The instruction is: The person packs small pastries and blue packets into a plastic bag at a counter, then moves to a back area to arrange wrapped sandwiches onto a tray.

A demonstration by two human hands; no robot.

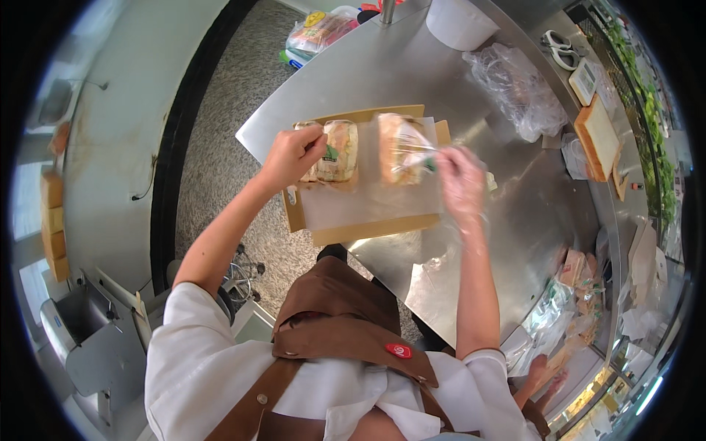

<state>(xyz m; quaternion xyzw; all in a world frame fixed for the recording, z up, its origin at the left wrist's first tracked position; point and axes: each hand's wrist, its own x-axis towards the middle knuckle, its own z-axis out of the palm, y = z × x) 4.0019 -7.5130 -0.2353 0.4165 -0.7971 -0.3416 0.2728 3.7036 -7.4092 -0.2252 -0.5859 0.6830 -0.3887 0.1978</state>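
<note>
A kraft cardboard tray (380, 227) lined with translucent paper lies at the corner of the steel table. On its left side, wrapped cut sandwiches (341, 149) stand side by side, one bearing a green label. My bare left hand (295, 154) is over the leftmost one with its fingers curled in; anything between its fingertips is hidden. Another wrapped sandwich (396, 149) is farther right on the paper. In a clear plastic glove, my right hand (462, 179) pinches the clear wrap (416, 144), drawn taut from that sandwich, and is blurred.
Crumpled plastic bags (518, 91) and a white tub (460, 25) are on the steel table (529, 204). Scissors (561, 50), a small scale-like device (584, 81) and a bread slice (598, 138) line the right ledge. At lower right, another person's hands (543, 380) are near packaged food (576, 297).
</note>
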